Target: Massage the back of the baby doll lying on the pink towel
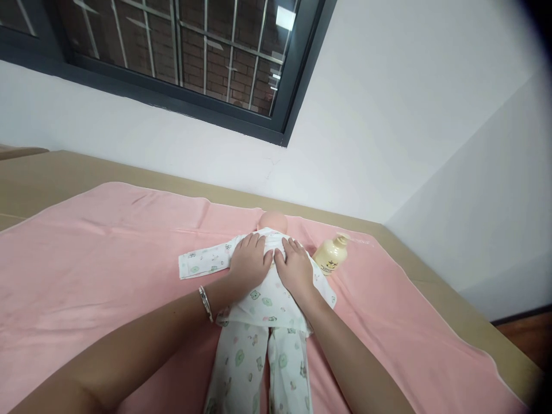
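Observation:
A doll [267,299] in white pyjamas with a green and pink print lies on the pink blanket, its bald, smooth head [273,221] pointing away from me. My left hand [250,261] rests flat on the left of its upper body, fingers stretched out, a silver bangle at the wrist. On the other side my right hand [296,267] lies flat as well, the two thumbs almost meeting in the middle. One white sleeve [204,261] extends to the left. Just right of my right hand is a pale yellow pump bottle [331,255] with dark print.
The pink blanket [129,247] covers much of a tan surface [99,171], with some creases. Behind it rises a white wall [353,132]. A dark-framed window [181,52] with metal bars is above the far edge.

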`<state>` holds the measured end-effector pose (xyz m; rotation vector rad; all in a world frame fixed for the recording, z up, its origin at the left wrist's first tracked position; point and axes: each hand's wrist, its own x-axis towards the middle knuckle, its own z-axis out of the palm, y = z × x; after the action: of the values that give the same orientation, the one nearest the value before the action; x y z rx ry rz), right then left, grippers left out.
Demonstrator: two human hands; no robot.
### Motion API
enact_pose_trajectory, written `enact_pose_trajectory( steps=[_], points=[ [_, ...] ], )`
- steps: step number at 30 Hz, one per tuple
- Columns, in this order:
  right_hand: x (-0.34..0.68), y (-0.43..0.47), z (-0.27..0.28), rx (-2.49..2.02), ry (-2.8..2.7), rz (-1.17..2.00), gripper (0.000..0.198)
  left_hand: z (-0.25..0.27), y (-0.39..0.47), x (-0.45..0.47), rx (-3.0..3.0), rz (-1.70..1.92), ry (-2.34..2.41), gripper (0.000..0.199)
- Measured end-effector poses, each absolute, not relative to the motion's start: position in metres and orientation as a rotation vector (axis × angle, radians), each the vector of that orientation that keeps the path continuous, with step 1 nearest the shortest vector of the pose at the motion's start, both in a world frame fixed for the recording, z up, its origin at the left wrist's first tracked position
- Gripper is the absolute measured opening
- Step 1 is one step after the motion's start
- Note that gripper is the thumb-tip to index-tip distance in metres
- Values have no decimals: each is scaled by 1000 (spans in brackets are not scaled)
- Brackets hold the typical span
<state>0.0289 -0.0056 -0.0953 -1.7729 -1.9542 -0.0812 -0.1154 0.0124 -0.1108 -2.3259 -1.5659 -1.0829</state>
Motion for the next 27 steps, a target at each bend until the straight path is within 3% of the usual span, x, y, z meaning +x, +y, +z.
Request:
enact_pose_trajectory(
  steps=[27],
  points=[
    [33, 3, -88, -1740, -2068, -72, 53, -120, 21, -116, -2364, -1109, -1588, 40]
  ],
)
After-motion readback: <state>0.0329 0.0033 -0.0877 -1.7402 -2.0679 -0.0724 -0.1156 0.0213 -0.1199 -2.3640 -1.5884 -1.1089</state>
